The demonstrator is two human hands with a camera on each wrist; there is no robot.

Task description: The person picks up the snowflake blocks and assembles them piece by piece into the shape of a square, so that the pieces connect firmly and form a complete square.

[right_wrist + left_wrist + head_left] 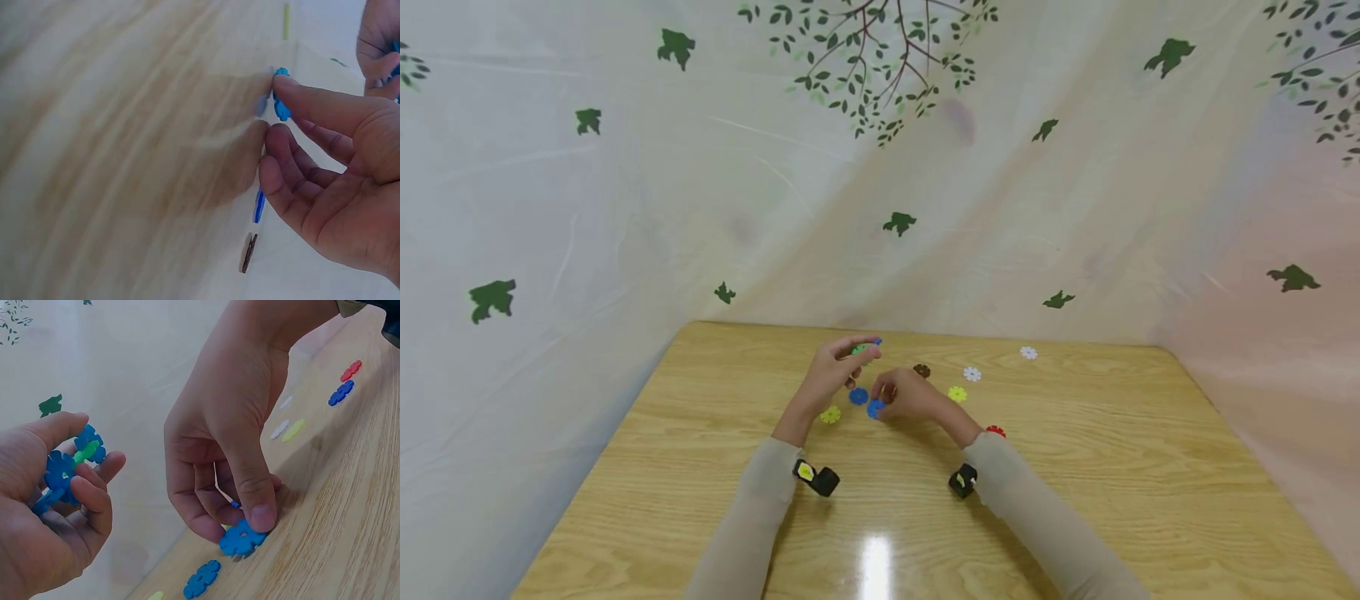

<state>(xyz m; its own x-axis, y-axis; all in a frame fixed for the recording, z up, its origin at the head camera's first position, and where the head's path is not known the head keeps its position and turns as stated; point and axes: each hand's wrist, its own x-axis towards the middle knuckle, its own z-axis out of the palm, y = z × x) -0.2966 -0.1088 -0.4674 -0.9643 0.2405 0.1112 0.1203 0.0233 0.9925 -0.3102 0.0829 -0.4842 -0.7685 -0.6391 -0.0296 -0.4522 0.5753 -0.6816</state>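
Observation:
My left hand (826, 379) is raised over the far part of the table. Its curled fingers hold a small cluster of joined flower-shaped plastic discs (60, 467), blue with a green one among them; the fingers hide part of it. To its right, my right hand (916, 395) reaches down to the tabletop. Between thumb and fingers it pinches a loose blue flower-shaped disc (242, 539), tilted just at the wood. Another blue disc (858, 397) lies flat between the two hands, and a yellow disc (831, 414) rests below the left hand.
Across the wooden table (1075, 483) lie more discs: brown (922, 370), yellow (957, 393), two white ones (972, 374), and a red one (996, 431) partly behind the right forearm. A blue disc (341, 392) lies beside the red. A leaf-printed curtain (820, 250) hangs behind the table.

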